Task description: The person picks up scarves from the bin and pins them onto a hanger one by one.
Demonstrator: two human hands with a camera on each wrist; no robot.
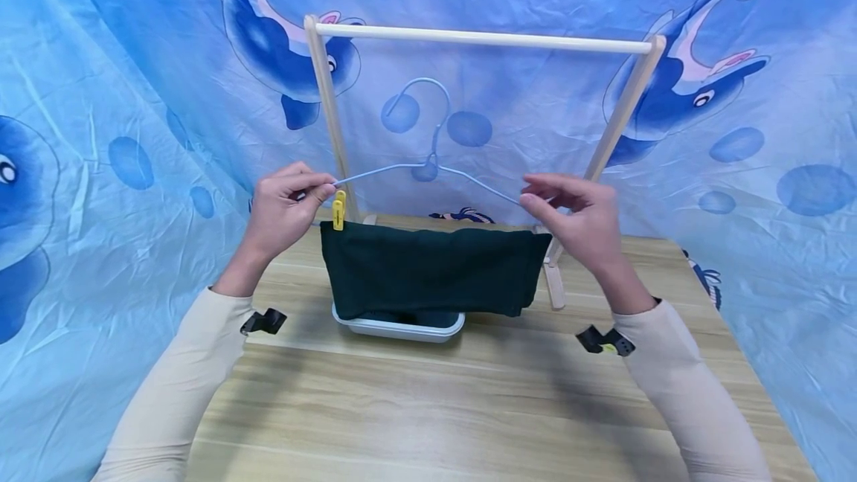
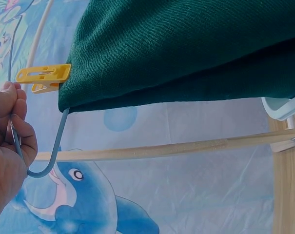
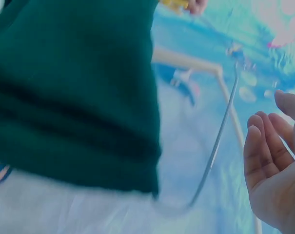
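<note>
A blue wire hanger (image 1: 437, 136) is held upright, its hook at the top. Folded dark green cloth (image 1: 435, 270) drapes over the hanger's bottom bar. At the cloth's left end a yellow clothespin (image 2: 49, 73) clips it; no clothespin shows at the right end. My left hand (image 1: 284, 207) pinches the hanger's left arm near its bend, fingers curled round the wire in the left wrist view. By the hanger's right arm is my right hand (image 1: 579, 218), fingers loosely bent and thumb apart. The right wrist view shows that hand (image 3: 274, 170) apart from the wire (image 3: 219, 141).
Behind the hanger stands a wooden rack with a white top rail (image 1: 482, 39). A white tub (image 1: 402, 332) sits on the wood-grain table (image 1: 415, 407), partly under the cloth, with dark stuff inside. A blue dolphin-print curtain (image 1: 100, 244) surrounds the table.
</note>
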